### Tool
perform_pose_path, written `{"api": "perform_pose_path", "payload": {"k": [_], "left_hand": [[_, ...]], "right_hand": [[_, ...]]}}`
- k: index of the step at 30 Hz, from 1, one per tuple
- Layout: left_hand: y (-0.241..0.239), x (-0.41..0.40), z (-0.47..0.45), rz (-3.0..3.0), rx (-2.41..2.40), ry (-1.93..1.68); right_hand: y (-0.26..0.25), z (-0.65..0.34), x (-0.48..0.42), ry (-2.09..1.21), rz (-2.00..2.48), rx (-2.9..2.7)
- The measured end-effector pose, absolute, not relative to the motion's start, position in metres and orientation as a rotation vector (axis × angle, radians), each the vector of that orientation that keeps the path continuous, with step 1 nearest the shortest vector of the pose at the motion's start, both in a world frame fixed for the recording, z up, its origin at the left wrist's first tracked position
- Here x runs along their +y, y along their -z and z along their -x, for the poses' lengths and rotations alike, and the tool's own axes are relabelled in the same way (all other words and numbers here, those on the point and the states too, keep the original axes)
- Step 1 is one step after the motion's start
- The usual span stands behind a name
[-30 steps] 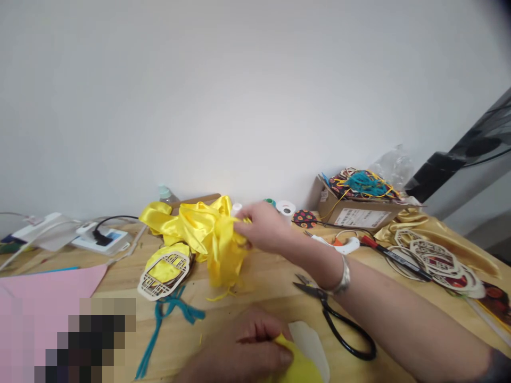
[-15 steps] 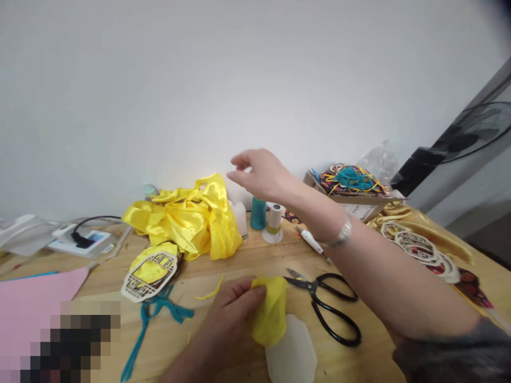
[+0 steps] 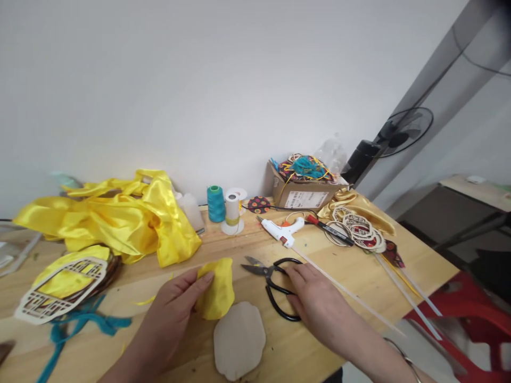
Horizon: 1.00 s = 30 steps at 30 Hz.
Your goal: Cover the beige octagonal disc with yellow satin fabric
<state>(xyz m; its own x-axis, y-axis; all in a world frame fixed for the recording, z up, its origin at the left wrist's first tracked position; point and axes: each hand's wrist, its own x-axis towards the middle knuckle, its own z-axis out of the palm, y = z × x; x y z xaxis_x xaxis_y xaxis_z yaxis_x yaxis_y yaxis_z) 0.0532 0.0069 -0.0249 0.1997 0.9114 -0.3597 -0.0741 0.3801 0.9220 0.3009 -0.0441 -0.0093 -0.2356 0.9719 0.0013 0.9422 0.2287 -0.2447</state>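
My left hand (image 3: 179,298) pinches a small piece of yellow fabric (image 3: 217,290) between thumb and fingers, above the table. Just under its lower edge lies a pale, scallop-edged flat panel (image 3: 239,340). Black-handled scissors (image 3: 275,282) lie to the right of the fabric, blades parted and pointing left. My right hand (image 3: 315,298) is at their handles, fingers closed around the upper loop; the fingertips are partly hidden. On the left, a lattice-cut frame (image 3: 64,290) rests over yellow fabric, with teal ribbon (image 3: 91,322) beside it.
Yellow satin (image 3: 131,223) is heaped at the back left. Behind stand a teal thread cone (image 3: 216,204) and a white spool (image 3: 232,210). A glue gun (image 3: 281,229), a cardboard box (image 3: 303,196) and lattice frames (image 3: 359,229) lie to the right, before a fan (image 3: 407,130).
My right hand has come down from above the spools to the scissors' handles. My left hand still holds the yellow fabric. The view has turned right, showing the glue gun fully.
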Motion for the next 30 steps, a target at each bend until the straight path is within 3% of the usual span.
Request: {"api": "perform_pose_path", "payload": {"k": [5, 10, 17, 22, 24, 30], "left_hand": [[0.024, 0.006, -0.053, -0.895, 1.155, -0.858], [0.026, 0.007, -0.051, -0.818, 1.147, -0.892], [0.027, 0.008, -0.052, -0.761, 1.085, -0.871], [0.025, 0.002, -0.056, -0.815, 0.979, -0.809], [0.025, 0.002, -0.057, -0.836, 0.967, -0.796], [0.022, -0.001, -0.058, -0.891, 0.938, -0.791]], "right_hand": [[0.000, -0.315, -0.049, -0.245, 1.723, -2.306], [-0.020, -0.376, -0.050, 0.078, 1.744, -2.203], [-0.005, -0.454, -0.033, -0.062, 2.004, -2.228], [-0.001, -0.424, -0.019, -0.001, 1.899, -2.121], [-0.011, -0.380, -0.014, -0.222, 1.795, -2.029], [-0.012, -0.249, 0.013, -1.443, 1.252, -1.750]]}}
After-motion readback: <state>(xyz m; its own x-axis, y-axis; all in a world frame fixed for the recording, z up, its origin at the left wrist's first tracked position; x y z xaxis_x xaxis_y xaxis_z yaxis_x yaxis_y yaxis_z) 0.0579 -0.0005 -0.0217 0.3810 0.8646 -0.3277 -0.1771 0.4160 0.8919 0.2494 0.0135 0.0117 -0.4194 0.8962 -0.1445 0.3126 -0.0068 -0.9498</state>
